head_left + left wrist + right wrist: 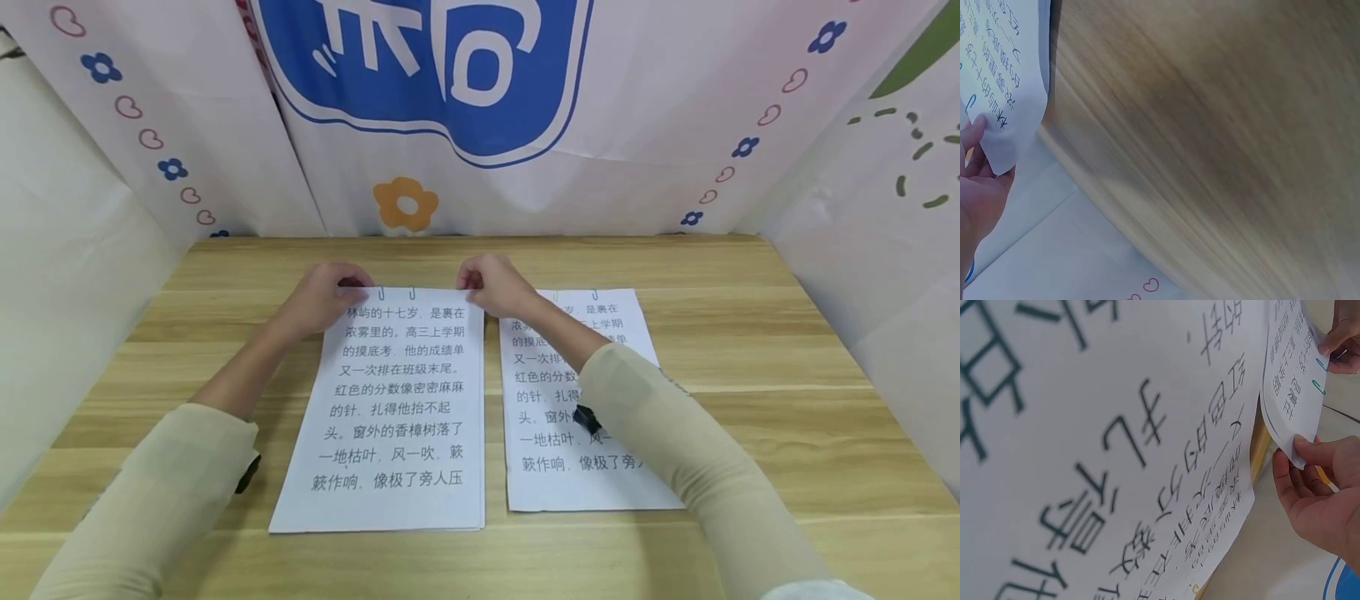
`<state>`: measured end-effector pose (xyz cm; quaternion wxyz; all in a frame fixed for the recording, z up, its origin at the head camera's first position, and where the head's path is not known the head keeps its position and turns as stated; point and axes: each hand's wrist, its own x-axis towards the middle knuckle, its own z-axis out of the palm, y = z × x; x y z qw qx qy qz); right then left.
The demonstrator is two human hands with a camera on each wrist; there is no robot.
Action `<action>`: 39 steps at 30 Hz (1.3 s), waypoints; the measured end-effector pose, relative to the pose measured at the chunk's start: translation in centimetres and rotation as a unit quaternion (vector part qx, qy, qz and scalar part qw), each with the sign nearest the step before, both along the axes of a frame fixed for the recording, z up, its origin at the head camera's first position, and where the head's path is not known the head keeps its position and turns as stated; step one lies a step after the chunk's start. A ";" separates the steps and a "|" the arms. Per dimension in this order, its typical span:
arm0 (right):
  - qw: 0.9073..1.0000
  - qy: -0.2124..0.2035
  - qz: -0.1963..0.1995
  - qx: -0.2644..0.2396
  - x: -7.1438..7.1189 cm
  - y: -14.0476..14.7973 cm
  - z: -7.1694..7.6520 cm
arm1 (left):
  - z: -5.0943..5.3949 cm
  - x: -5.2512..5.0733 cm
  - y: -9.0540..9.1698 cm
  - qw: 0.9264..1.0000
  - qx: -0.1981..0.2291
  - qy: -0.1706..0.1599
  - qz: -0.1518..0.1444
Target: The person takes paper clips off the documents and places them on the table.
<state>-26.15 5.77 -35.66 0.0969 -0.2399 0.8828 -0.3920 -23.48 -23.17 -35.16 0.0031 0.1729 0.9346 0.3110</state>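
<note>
A stack of printed sheets (401,400) with large Chinese text lies on the left, two paper clips (412,293) on its top edge. My left hand (330,296) pinches its top left corner, thumb on the printed face in the left wrist view. At the top right corner, my right hand (495,283) pinches the same sheets between thumb and fingers. In the right wrist view that corner bends slightly upward. Beside it lies a second clipped stack of printed sheets (570,492), partly covered by my right forearm.
A wooden table (750,333) carries both stacks. Behind it hangs a white printed cloth (637,125) with a blue sign and an orange flower. White cloth walls (67,250) stand at both sides. Each sleeve has a small black object (587,419) near it.
</note>
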 end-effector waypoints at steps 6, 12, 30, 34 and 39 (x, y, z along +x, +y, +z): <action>1.000 0.002 0.001 -0.003 0.1 0.0 -0.1 | 0.1 0.0 0.3 1.000 0.000 0.002 -0.010; 1.000 0.008 0.004 -0.002 0.2 -0.1 0.0 | 0.3 -0.1 0.9 1.000 -0.002 -0.003 -0.012; 1.000 0.012 0.003 0.001 0.0 -0.3 -0.3 | 0.1 -0.3 1.1 1.000 -0.003 -0.007 -0.005; 1.000 0.011 0.003 0.001 0.0 -0.2 -0.4 | -0.1 -0.4 1.1 1.000 -0.005 -0.005 -0.003; 1.000 0.009 0.002 0.002 0.0 -0.3 -0.3 | -0.1 -0.4 1.2 0.999 -0.044 0.015 -0.010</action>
